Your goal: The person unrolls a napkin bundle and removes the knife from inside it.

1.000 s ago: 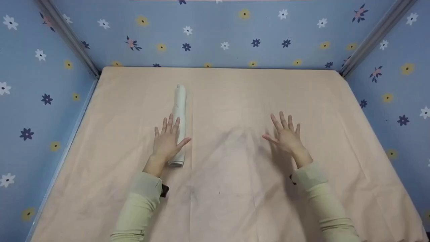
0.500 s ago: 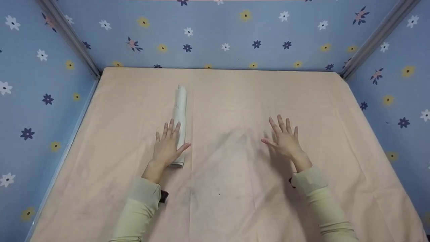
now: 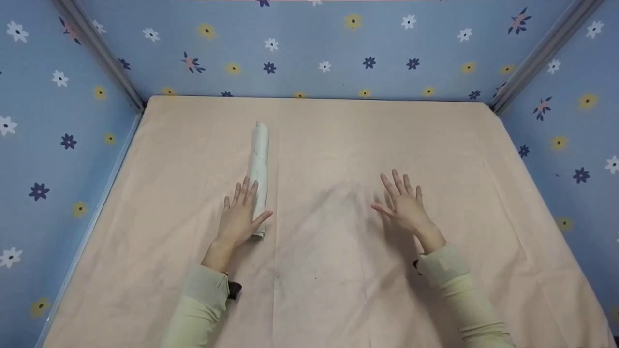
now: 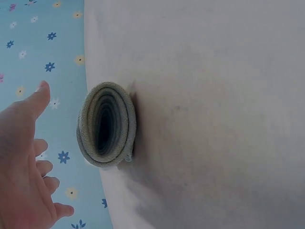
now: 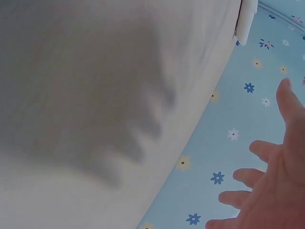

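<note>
A pale, rolled-up cloth [image 3: 259, 152] lies lengthwise on the left half of the table. Its coiled end [image 4: 86, 126] faces the camera in the left wrist view, with several layers around a dark hollow. My left hand [image 3: 236, 221], fingers spread and straight, hovers over the near part of the roll and hides some of it; a gap separates hand and roll in the left wrist view. To the right, over the bare tablecloth, my right hand [image 3: 408, 211] is held with spread fingers, its shadow falling below. Neither hand holds anything.
A peach tablecloth [image 3: 319, 145] with creases covers the table. Blue flowered panels [image 3: 309, 48] rise at the back, left and right, with grey posts [image 3: 104, 53] in the back corners. A dark band [image 3: 234, 290] shows at my left wrist.
Both hands have drawn slightly back toward me, the right one also a little to the left. The rolled cloth has stayed in place.
</note>
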Demonstrator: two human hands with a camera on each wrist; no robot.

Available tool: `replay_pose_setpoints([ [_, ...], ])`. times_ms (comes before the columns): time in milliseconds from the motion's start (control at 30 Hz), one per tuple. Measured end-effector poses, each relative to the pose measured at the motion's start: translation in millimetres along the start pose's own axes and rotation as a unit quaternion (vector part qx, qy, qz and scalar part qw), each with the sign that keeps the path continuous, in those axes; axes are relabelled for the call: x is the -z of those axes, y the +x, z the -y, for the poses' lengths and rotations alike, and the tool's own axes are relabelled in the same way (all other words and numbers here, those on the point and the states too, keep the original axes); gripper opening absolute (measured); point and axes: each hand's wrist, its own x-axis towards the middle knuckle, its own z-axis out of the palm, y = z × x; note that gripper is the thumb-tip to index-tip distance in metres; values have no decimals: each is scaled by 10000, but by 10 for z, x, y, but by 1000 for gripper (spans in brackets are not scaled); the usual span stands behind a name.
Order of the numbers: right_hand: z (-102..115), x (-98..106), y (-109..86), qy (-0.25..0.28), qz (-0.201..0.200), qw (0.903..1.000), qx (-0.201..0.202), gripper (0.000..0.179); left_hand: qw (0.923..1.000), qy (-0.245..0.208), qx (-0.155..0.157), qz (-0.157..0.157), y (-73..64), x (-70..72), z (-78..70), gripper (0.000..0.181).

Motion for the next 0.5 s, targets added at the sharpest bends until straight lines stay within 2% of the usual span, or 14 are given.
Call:
replay_pose_setpoints([
  [200,42,-23,-16,122,72,9999,94,79,9997,-224,-47,-8,-78,-21,23,77],
  [500,99,-89,-16,182,97,9997,128,77,9995,-294,-100,6,-176,-62,34,76],
])
